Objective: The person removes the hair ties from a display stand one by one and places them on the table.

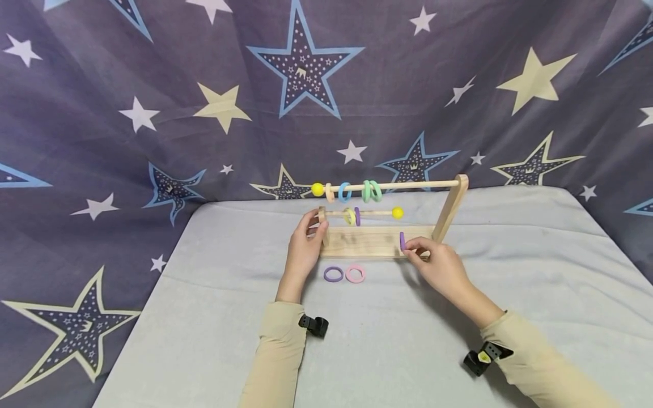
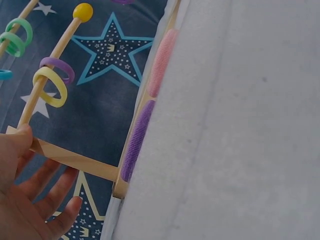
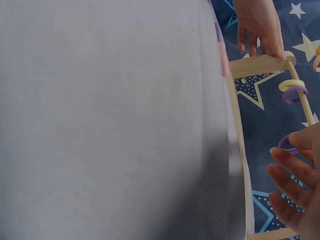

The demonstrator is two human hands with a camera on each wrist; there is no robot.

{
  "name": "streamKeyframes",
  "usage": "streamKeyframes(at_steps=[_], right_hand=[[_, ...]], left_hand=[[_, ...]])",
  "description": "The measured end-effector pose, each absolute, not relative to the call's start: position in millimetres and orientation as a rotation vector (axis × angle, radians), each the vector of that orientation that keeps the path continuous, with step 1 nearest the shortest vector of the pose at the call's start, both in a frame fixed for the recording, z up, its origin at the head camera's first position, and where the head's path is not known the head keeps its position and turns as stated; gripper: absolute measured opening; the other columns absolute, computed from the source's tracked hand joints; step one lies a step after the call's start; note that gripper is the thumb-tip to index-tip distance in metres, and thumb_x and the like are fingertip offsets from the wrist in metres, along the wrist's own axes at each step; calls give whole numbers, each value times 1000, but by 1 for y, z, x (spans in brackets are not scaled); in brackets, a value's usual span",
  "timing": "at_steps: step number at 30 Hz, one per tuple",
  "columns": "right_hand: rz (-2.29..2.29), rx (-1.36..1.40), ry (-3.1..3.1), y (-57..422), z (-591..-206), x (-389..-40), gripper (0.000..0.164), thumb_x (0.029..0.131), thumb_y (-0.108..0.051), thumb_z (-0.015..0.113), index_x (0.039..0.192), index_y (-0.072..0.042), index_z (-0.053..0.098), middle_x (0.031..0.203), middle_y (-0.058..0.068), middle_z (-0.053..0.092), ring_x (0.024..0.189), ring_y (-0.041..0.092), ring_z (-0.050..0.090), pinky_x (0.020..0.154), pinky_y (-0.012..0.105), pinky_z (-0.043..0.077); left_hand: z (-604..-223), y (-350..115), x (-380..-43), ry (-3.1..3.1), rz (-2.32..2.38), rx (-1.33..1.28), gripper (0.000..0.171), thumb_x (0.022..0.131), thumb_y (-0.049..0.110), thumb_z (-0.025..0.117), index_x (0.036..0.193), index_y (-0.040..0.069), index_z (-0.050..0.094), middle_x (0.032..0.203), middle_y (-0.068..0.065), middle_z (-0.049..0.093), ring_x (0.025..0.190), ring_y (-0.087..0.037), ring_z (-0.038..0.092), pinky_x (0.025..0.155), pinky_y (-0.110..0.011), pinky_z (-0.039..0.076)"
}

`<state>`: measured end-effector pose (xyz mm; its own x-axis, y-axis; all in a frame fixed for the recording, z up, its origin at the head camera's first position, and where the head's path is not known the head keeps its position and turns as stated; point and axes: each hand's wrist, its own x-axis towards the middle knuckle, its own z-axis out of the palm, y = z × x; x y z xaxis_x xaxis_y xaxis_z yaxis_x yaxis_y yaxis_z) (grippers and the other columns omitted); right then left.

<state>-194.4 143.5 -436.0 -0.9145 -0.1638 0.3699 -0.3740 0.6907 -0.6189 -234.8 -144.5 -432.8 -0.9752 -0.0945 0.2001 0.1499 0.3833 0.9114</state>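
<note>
A wooden stand (image 1: 362, 249) carries two rods. My left hand (image 1: 304, 242) grips the top of its short left post (image 2: 75, 159), thumb on the near side. Between thumb and fingertips, my right hand (image 1: 442, 268) pinches a purple ring (image 1: 402, 241), held on edge before the base, below and apart from the lower rod's yellow ball end (image 1: 397, 212). That rod bears a yellow ring (image 1: 349, 216) and another purple ring (image 1: 357, 216). On the upper rod (image 1: 413, 185) hang a peach ring (image 1: 330, 194), a blue ring (image 1: 344, 193) and two green rings (image 1: 376, 191).
A dark purple ring (image 1: 334, 274) and a pink ring (image 1: 355, 274) lie flat on the grey cloth (image 1: 367, 351) before the stand. The tall right post (image 1: 451, 208) holds up the upper rod. Behind hangs a star-patterned curtain (image 1: 357, 130).
</note>
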Motion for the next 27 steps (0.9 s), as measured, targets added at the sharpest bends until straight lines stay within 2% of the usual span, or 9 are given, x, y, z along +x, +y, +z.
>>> streamKeyframes(at_steps=[6,14,22,27], right_hand=[[991,492,-2650,141,-437,-190,7,88,-12,76,93,-14,74,86,2,74,75,23,70,67,46,55],[909,639,-2685,140,-439,-186,11,85,-9,78,93,-16,74,81,-4,70,73,15,65,66,40,52],[848,723,-2730,133,-441,-185,12,85,-10,79,94,-16,74,89,-4,72,75,11,64,68,35,53],[767,791,-2770,128,-441,-186,10,85,-12,78,92,-17,74,85,-6,70,72,8,60,66,33,51]], left_hand=[[-432,-145,-234,-2425,-1634,-52,45,101,30,59,142,13,52,130,-14,61,112,-29,61,95,-42,51],[-431,-145,-234,-2424,-1631,-56,45,101,32,59,141,13,53,130,-14,61,111,-28,62,95,-41,51],[-432,-146,-234,-2428,-1639,-54,46,101,33,59,142,14,52,130,-13,61,112,-27,61,95,-40,51],[-431,-146,-233,-2429,-1645,-59,47,101,34,59,143,14,52,131,-13,60,113,-28,61,96,-40,51]])
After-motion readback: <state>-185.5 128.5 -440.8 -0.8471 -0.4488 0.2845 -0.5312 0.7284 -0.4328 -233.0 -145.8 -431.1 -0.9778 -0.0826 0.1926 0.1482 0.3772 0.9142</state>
